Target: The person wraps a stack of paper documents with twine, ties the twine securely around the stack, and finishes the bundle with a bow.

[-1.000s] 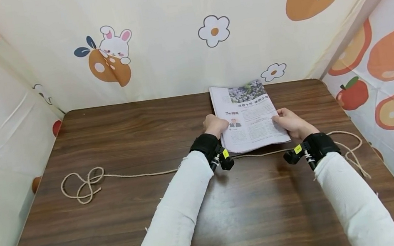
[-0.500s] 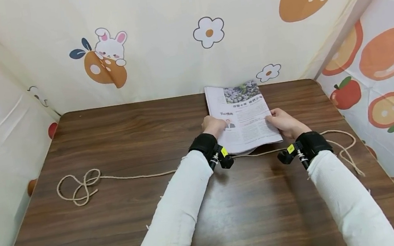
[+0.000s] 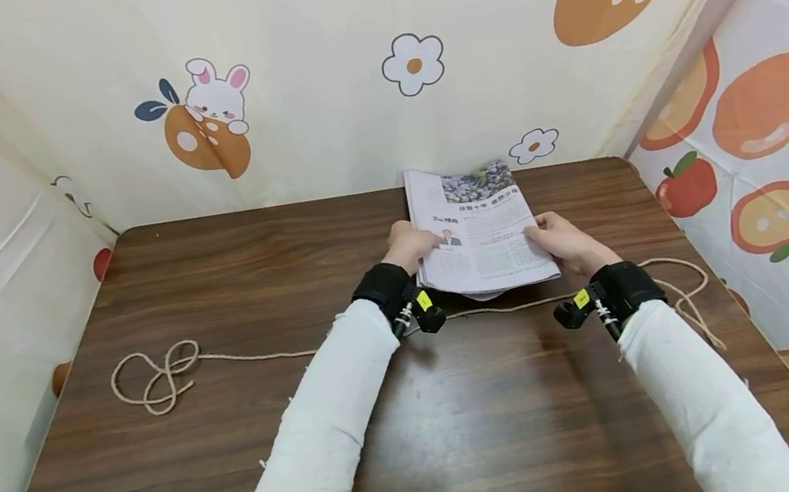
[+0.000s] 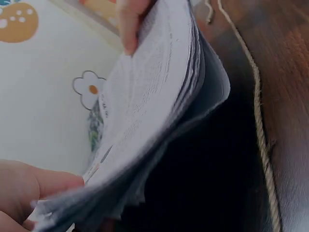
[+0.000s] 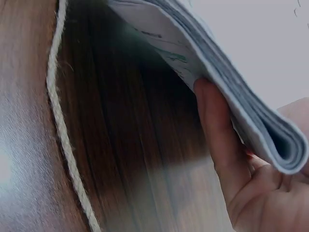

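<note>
A folded stack of newspaper (image 3: 485, 242) with a flower photo at its top is held between both hands near the back of the table. My left hand (image 3: 413, 245) grips its left edge, thumb on top; the left wrist view shows the loose page edges (image 4: 188, 82) there. On the other side my right hand (image 3: 570, 243) pinches the folded edge, and the right wrist view shows fingers (image 5: 219, 130) beneath it. The near end of the stack is raised off the table, with dark shadow under it. A thin beige rope (image 3: 251, 357) lies across the table in front of the newspaper.
The rope's left end lies in loose loops (image 3: 163, 379), and its right end curls (image 3: 689, 297) beside the right wrist. The brown wooden table (image 3: 467, 437) meets a patterned cloth wall (image 3: 317, 122) at the back, with more printed cloth on both sides.
The newspaper has been lifted slightly, and its near edge now stands farther from the rope. My left hand has moved a little left and back with it. The head view has shifted slightly.
</note>
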A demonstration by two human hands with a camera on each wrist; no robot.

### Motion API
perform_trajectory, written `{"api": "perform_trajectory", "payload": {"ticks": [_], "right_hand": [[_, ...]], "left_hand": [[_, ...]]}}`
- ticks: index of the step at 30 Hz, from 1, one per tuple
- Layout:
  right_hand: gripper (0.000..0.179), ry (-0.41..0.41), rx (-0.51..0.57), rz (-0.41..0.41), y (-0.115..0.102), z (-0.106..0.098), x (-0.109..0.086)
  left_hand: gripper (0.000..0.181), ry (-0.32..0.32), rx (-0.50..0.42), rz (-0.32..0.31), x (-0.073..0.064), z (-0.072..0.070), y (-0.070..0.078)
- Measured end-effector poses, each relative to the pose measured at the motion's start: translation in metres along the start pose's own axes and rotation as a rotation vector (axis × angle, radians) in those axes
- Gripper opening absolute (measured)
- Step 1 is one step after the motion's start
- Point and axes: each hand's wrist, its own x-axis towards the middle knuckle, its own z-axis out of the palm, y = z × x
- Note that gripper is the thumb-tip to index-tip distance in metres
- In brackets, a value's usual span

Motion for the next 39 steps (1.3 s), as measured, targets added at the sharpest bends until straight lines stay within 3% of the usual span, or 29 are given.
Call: {"api": "perform_trajectory", "payload": {"ticks": [6,13,19,32,39], "right_hand": [[0.047,0.027,-0.019,-0.039,-0.004,0.016,-0.004],[0.047,0.076,-0.053,-0.041,-0.01,0.038,-0.015],[0.044,0.056,-0.008,-0.072,-0.017,0.055,-0.028],[0.044,-0.045,0.027,-0.152,-0.019,0.087,-0.062],[0.039,-0.033,0.013,-0.151,-0.013,0.108,-0.079]], "left_hand": [[0.037,-0.075,-0.065,0.009,-0.008,-0.024,-0.006],[0.032,-0.092,-0.036,0.067,-0.019,-0.048,-0.023],[0.034,-0.102,-0.071,0.099,-0.032,-0.067,-0.04],[0.031,-0.096,-0.02,0.195,-0.079,-0.102,-0.075],[0.032,-0.096,-0.034,0.205,-0.101,-0.11,-0.098]]}}
